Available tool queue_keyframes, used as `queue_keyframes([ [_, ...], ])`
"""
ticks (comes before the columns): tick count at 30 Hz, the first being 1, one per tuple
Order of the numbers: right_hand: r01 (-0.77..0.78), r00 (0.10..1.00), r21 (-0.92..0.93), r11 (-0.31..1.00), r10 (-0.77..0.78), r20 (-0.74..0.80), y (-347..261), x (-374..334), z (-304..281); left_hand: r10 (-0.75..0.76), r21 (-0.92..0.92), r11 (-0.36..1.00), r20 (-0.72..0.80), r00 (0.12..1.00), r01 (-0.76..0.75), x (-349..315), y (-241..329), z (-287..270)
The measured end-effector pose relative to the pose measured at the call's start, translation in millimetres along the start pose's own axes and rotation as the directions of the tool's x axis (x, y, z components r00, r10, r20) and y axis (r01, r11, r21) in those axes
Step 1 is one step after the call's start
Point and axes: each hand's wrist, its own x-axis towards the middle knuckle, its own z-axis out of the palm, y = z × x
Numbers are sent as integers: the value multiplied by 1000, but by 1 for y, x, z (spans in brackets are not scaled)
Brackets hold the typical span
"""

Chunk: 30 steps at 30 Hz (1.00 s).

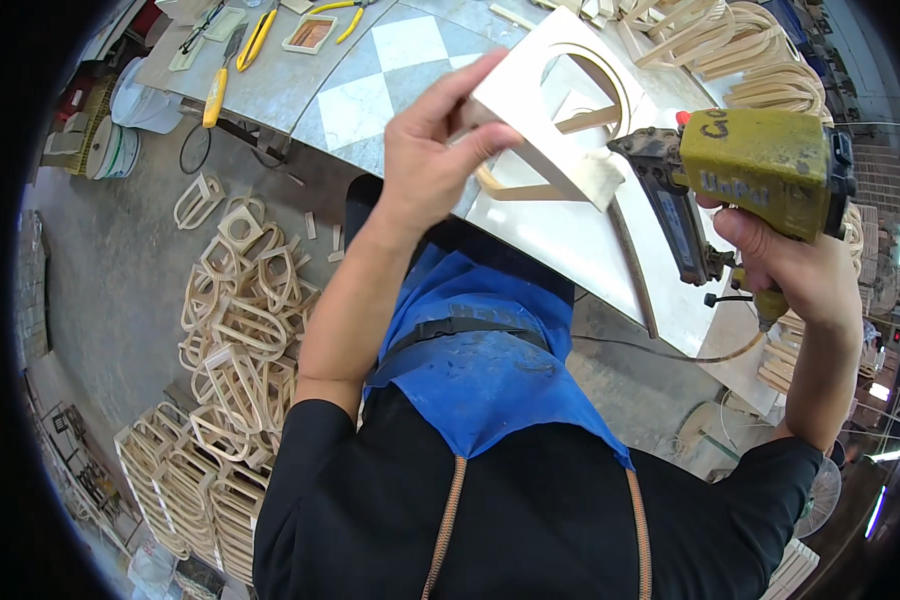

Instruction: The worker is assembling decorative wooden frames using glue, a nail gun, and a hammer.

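My left hand (432, 150) grips a pale wooden frame (523, 92) by its left edge, thumb on the near side and fingers around the back. The frame is tilted up above the table and has a large round cutout; a curved wooden strip (530, 192) shows beneath it. My right hand (798, 262) is wrapped around the handle of an olive-yellow air nail gun (755, 160) with a black magazine. The gun's nose points left, close to the frame's right end; whether they touch I cannot tell. A dark narrow bar (632, 262) lies on the white board below.
Pliers (258, 38) and a yellow-handled tool (216, 95) lie at the table's far left. Bent wooden loops (760, 50) are stacked at far right. More wooden frames (245, 320) pile up on the floor at left. An air hose (670, 355) trails below the gun.
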Motion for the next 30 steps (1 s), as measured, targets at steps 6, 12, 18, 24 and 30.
queue_keyframes([
  [6,-47,999,-5,999,47,10,10,7,0,211,412,892,-15,977,-186,21,-17,-11],
  [12,-59,998,9,998,59,6,4,12,8,232,190,960,-138,963,-204,-34,-25,25],
  [18,-104,992,-1,995,104,66,-2,9,10,242,288,935,-100,965,-205,-31,-17,45],
  [24,139,990,-9,990,-139,2,3,3,20,205,311,931,-5,979,-193,-32,-16,39],
  [30,67,997,-36,997,-66,51,-9,0,19,239,300,929,-43,970,-215,-32,-13,46],
])
